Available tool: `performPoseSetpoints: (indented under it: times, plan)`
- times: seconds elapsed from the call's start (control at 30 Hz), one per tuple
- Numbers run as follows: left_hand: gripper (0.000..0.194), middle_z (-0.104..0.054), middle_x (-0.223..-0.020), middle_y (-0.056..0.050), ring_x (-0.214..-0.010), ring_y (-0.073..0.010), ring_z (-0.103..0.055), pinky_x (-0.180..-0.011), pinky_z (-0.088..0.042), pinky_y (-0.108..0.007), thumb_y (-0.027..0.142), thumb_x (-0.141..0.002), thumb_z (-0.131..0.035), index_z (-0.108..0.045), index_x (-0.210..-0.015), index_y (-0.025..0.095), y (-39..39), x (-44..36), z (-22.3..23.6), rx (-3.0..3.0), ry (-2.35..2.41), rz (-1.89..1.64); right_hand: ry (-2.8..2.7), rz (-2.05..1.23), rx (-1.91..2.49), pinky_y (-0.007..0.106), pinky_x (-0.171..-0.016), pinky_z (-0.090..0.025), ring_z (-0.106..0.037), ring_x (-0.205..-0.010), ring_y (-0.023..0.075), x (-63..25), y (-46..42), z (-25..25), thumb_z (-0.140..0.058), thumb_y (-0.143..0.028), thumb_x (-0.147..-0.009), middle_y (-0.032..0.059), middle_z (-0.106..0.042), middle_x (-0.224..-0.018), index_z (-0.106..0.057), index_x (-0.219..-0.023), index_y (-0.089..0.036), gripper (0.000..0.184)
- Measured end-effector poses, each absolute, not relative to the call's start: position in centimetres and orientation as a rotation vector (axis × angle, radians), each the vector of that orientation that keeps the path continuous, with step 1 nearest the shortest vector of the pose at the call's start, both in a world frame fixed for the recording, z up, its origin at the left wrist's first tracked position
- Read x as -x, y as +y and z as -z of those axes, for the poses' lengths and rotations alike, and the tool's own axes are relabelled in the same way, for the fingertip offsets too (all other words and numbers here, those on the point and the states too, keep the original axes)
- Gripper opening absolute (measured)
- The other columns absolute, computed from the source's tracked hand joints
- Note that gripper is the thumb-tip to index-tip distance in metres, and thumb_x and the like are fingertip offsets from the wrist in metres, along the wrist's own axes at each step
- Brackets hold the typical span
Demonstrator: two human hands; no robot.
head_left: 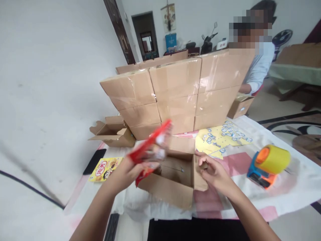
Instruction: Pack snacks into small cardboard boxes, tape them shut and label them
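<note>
My left hand is closed on a red snack packet, blurred by motion, held over the left edge of an open cardboard box. My right hand grips the right flap of that box, fingers curled on its edge. The box sits in front of me on a pink and white cloth. Its inside looks mostly bare brown cardboard.
A wall of taped cardboard boxes stands behind. An open small box and a yellow packet lie left. A yellow sticker sheet and an orange tape dispenser lie right. Another person sits behind the boxes.
</note>
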State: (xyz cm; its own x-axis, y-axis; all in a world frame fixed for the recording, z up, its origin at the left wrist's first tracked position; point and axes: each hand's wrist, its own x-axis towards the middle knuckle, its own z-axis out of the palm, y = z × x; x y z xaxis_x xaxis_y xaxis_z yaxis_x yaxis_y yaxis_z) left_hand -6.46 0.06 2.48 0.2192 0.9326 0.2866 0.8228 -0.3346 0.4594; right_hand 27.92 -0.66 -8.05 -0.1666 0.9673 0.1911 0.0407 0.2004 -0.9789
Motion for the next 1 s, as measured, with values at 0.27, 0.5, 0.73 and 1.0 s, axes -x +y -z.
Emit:
performPoseSetpoints:
  times: [0.27, 0.5, 0.73, 1.0]
  plan:
    - [0.035, -0.075, -0.120, -0.008, -0.109, -0.0284, -0.070, -0.095, -0.053, -0.035, 0.030, -0.091, -0.064, -0.071, -0.125, 0.027, 6.3, 1.0, 1.8, -2.547, 1.050, 0.326, -1.549, -1.183, 0.974, 0.032, -0.085, -0.049, -0.057, -0.114, 0.0253, -26.7, -1.0, 7.7, -0.061, -0.015, -0.080, 0.0058, -0.060, -0.106, -0.060, -0.089, -0.025, 0.014]
    - [0.053, -0.059, -0.151, -0.001, -0.137, -0.0269, -0.057, -0.114, -0.042, -0.040, 0.057, -0.105, -0.032, -0.055, -0.148, 0.036, 6.5, 1.0, -1.2, -2.465, 1.122, 0.184, -1.243, -1.356, 0.959, 0.024, -0.054, -0.039, -0.049, -0.063, 0.0117, -28.3, -0.9, 8.8, -0.067, -0.021, -0.074, 0.0003, -0.061, -0.095, -0.057, -0.089, -0.025, 0.018]
    - [0.074, -0.077, -0.088, -0.021, -0.088, -0.0358, -0.074, -0.092, -0.051, -0.051, 0.074, -0.094, -0.041, -0.075, -0.114, 0.011, 3.0, -2.1, -0.9, -2.895, 1.322, 0.657, -1.088, -1.374, 1.071, 0.022, -0.047, -0.030, -0.047, -0.057, 0.0096, -29.4, 0.8, 6.4, -0.060, -0.016, -0.057, 0.0017, -0.068, -0.116, -0.058, -0.091, -0.026, 0.035]
    - [0.053, -0.079, -0.111, -0.007, -0.095, -0.0266, -0.074, -0.077, -0.057, -0.036, 0.058, -0.102, -0.035, -0.066, -0.133, 0.029, -0.9, 5.0, 4.1, -2.909, 1.225, -0.455, -1.032, -1.343, 0.982, 0.030, -0.079, -0.044, -0.062, -0.112, 0.0255, -27.2, 2.3, 6.0, -0.056, -0.015, -0.054, 0.0030, -0.073, -0.118, -0.057, -0.087, -0.025, 0.035]
